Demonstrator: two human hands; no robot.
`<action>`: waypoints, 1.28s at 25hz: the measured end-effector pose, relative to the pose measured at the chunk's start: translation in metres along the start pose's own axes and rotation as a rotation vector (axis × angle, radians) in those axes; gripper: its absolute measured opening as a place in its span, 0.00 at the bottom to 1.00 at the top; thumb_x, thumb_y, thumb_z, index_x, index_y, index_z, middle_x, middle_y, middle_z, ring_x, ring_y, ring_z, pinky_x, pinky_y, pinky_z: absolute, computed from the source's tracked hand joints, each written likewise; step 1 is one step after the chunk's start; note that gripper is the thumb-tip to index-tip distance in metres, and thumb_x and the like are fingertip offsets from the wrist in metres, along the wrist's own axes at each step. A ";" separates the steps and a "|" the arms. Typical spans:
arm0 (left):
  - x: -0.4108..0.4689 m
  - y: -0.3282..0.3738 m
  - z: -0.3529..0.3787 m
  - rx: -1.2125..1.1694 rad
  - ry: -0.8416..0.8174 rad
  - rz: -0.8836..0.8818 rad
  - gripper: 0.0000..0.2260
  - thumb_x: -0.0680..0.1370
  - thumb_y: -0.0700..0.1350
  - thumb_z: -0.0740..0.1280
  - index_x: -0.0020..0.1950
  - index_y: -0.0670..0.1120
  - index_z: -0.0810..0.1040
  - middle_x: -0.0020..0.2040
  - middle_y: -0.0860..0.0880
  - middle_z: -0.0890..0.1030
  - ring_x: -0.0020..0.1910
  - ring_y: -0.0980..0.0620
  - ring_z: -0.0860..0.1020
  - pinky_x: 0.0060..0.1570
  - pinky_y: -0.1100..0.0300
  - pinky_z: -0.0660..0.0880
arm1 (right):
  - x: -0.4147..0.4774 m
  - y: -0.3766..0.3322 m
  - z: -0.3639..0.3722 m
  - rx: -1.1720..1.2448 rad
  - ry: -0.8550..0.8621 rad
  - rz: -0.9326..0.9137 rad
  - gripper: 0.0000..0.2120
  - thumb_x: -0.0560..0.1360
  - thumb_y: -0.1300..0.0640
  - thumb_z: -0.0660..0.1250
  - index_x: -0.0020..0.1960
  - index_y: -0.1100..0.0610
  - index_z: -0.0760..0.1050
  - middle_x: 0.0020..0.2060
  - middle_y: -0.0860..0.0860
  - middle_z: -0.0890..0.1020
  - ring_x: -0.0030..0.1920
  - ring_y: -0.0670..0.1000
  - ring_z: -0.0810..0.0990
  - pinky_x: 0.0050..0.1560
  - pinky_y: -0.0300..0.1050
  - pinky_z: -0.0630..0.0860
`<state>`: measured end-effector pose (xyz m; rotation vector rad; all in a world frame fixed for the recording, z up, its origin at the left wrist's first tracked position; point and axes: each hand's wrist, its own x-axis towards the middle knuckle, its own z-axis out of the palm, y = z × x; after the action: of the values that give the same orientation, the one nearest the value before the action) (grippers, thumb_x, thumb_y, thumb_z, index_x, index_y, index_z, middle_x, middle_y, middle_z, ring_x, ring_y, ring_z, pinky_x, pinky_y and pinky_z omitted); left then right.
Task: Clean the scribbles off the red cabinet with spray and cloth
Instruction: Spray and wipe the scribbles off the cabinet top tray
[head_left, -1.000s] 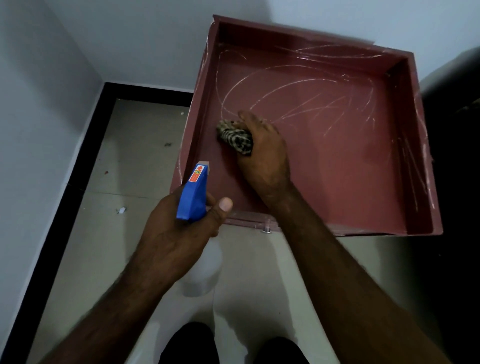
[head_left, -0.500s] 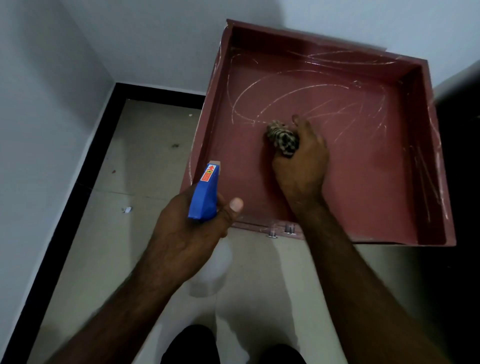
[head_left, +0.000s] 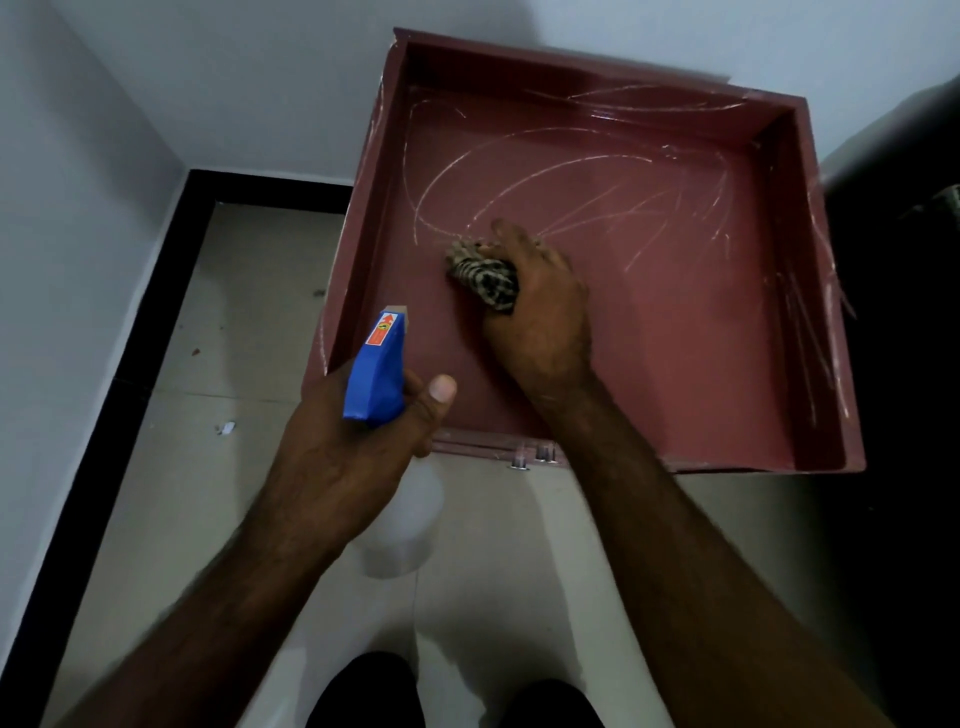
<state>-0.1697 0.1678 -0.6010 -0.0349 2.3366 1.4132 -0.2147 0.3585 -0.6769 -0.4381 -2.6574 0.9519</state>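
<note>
Nearest, the left hand (head_left: 343, 467) sits low and left of centre, fingers wrapped round the neck of the spray bottle (head_left: 376, 371). The thumb lies along the blue head and the nozzle points up the frame toward the cabinet (head_left: 675, 374). The clear body hangs below the fist over the floor (head_left: 249, 312). Across the last second this hand has kept its place at the cabinet's lower left corner, so I judge that no spraying is going on.

Just beyond, the right hand (head_left: 540, 312) grips the bunched checked cloth (head_left: 485, 280). Its fingers are curled over the wad, pressing it onto the red panel left of centre. This is what has changed: the cloth was near the left wall, swept right toward the middle, and has now come back left. That reads as a to-and-fro rub along the lower edge of the marks.

Farther up, the scribbles (head_left: 545, 171) loop in pale curves across the upper half of the panel, and more run down the right side and the rim. The red below the cloth looks free of lines. The cabinet lies open-faced in the upper right of the frame, against the wall (head_left: 260, 78).

My reading is that wiping has begun at the bottom and most marks are yet to go. The strokes will have to work upward and rightward, and may need fresh spray.
</note>
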 end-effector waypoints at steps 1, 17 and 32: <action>0.000 0.002 0.001 -0.009 0.000 0.004 0.19 0.69 0.67 0.66 0.42 0.51 0.78 0.36 0.47 0.85 0.39 0.49 0.84 0.45 0.51 0.79 | 0.001 0.008 -0.007 -0.006 0.016 0.036 0.39 0.65 0.61 0.72 0.76 0.52 0.73 0.62 0.57 0.83 0.63 0.62 0.79 0.65 0.59 0.77; 0.002 0.005 0.026 -0.022 -0.073 0.029 0.18 0.71 0.64 0.68 0.42 0.49 0.78 0.35 0.46 0.84 0.38 0.48 0.84 0.45 0.51 0.79 | -0.015 0.089 -0.072 -0.025 0.224 0.253 0.40 0.64 0.66 0.69 0.76 0.54 0.73 0.64 0.55 0.82 0.62 0.57 0.81 0.66 0.46 0.76; -0.004 -0.003 0.016 -0.020 0.018 0.014 0.18 0.70 0.66 0.66 0.41 0.52 0.78 0.37 0.51 0.85 0.37 0.56 0.82 0.39 0.59 0.73 | 0.002 -0.006 0.000 -0.006 0.036 0.092 0.39 0.66 0.61 0.74 0.77 0.51 0.71 0.62 0.56 0.83 0.64 0.61 0.78 0.66 0.56 0.75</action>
<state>-0.1603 0.1792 -0.6086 -0.0366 2.3418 1.4483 -0.2176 0.3546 -0.6729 -0.5774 -2.6284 0.9541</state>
